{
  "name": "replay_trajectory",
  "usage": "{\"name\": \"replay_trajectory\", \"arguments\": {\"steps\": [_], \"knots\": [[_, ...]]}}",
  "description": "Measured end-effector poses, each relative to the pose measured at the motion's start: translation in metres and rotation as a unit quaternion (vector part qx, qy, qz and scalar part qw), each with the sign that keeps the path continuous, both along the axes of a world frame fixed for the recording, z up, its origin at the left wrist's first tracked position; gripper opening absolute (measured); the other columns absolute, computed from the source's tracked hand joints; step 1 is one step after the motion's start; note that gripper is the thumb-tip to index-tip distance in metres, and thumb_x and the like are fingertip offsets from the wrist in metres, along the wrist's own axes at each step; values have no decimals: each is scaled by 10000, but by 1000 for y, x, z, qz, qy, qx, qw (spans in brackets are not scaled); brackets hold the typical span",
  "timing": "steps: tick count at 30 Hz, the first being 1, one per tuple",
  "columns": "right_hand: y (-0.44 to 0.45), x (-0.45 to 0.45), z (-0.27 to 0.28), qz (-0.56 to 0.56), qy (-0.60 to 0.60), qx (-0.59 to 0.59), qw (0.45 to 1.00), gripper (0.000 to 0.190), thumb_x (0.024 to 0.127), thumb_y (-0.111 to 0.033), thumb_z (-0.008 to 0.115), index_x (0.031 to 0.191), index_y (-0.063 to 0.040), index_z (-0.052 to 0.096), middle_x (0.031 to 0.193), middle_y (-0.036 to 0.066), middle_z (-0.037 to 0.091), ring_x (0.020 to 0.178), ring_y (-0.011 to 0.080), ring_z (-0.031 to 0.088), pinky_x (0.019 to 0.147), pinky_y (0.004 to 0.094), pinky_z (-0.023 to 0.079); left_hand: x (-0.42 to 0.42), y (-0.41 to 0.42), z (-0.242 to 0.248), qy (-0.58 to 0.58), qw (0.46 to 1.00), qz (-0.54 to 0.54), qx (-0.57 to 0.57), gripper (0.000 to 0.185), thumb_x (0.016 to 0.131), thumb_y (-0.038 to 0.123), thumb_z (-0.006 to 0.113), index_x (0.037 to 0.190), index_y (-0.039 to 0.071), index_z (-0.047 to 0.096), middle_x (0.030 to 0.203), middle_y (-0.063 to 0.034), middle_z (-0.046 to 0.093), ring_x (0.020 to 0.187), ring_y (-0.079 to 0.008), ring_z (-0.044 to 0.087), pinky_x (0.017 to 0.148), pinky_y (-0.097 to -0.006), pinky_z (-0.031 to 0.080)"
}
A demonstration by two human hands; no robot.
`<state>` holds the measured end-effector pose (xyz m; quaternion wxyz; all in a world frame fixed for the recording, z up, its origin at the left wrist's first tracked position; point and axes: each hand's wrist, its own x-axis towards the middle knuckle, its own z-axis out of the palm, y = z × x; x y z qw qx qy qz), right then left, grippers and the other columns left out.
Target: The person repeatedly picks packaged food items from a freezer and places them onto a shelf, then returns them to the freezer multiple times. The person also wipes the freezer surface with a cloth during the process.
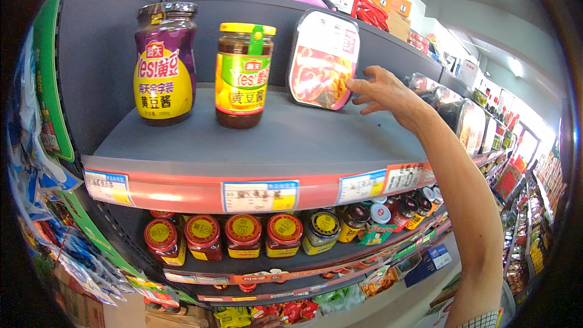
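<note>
My right hand (380,91) reaches over the top shelf with its fingers spread, beside the right edge of an upright food tray package (324,59). The thumb is close to the package; whether it touches is unclear. The package has a picture of food on its film and leans against the grey back panel. Left of it stand a yellow-lidded glass jar of soybean paste (245,75) and a taller, dark-lidded jar (165,64) with a purple and yellow label. Low in the picture, a blurred bit of my left hand (266,321) shows before the lowest goods.
Price tags line the shelf's front edge (182,191). Below, red-lidded jars (243,237) stand in a row. More packed trays (469,125) stand at right behind my forearm. Boxes (396,4) lie on top of the shelving, and blue-and-white bags (68,246) hang at left.
</note>
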<state>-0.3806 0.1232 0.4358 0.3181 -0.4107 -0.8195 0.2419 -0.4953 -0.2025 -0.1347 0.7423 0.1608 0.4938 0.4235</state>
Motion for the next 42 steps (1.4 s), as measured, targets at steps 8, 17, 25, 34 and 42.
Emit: {"name": "replay_trajectory", "arguments": {"steps": [8,17,25,34,42], "knots": [[17,-28,0,52,21,-46,997,618,864,-302,790,1293,9,472,1195,171,630,1095,234,639,812,337,600,-12,7,-7,-3,1000,10,-3,325,956,303,650,1251,167,643,1049,24,702,856,-111,654,736,-279,529],[-6,-55,-2,94,16,-25,995,503,883,-245,759,1237,19,518,1157,136,639,1012,204,661,781,327,607,-24,9,-8,-3,1000,5,21,304,954,295,653,1225,155,655,1040,16,704,857,-111,653,738,-281,530],[-54,-80,9,9,68,287,955,602,869,-457,696,1102,87,590,943,241,690,870,295,698,798,418,548,-38,-2,-15,-6,999,16,49,286,953,287,657,1201,144,667,1032,9,705,859,-111,652,740,-282,531],[-96,-105,3,275,71,-2,959,863,881,-593,667,1441,18,422,1327,175,566,1142,216,591,992,369,462,-40,-20,19,39,996,74,32,239,959,264,653,1157,132,678,991,-2,704,857,-121,650,761,-294,531],[-107,-121,-7,269,100,-12,958,756,760,-412,822,1343,-22,538,1240,120,635,1140,206,588,1014,372,439,-43,-19,-17,6,998,66,21,223,948,273,676,1130,143,680,954,-12,693,848,-145,652,751,-322,535]]}}
